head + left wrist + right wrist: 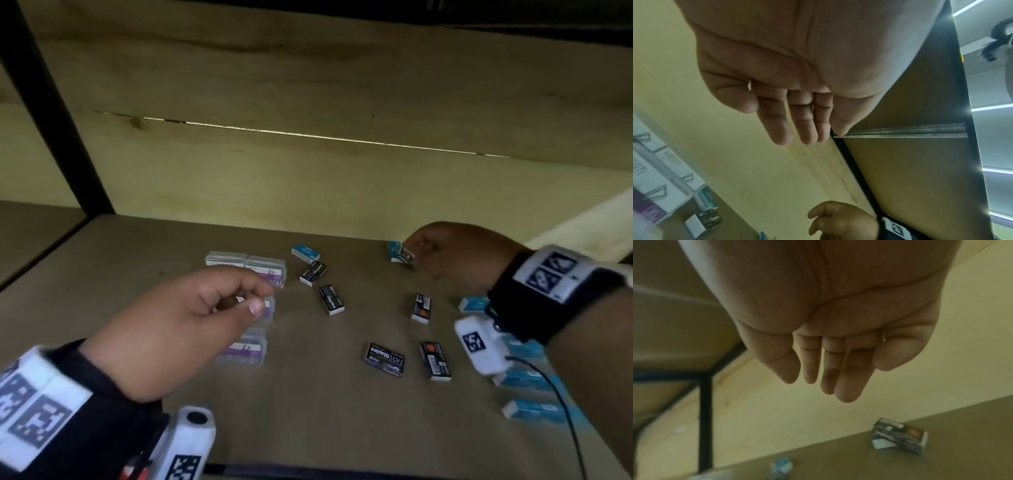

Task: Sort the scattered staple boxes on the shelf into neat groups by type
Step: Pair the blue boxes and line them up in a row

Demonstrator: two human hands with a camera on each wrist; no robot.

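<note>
Brown shelf (308,404), pale wood backing. Black staple boxes (330,299) lie scattered at centre; clear-cased ones (265,269) sit grouped at 9 o'clock, blue ones (532,409) at 4 o'clock. Your left hand (178,329) hovers, fingers loosely extended, empty. Your right hand (455,253) reaches to 1 o'clock above a black box (900,437); fingers relaxed, holding nothing.

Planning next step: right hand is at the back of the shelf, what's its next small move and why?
Probably lower the right hand onto the black box leaning on a blue box and pinch it: the wrist view shows the hand above it, empty, and the other black boxes lie mid-shelf.
</note>
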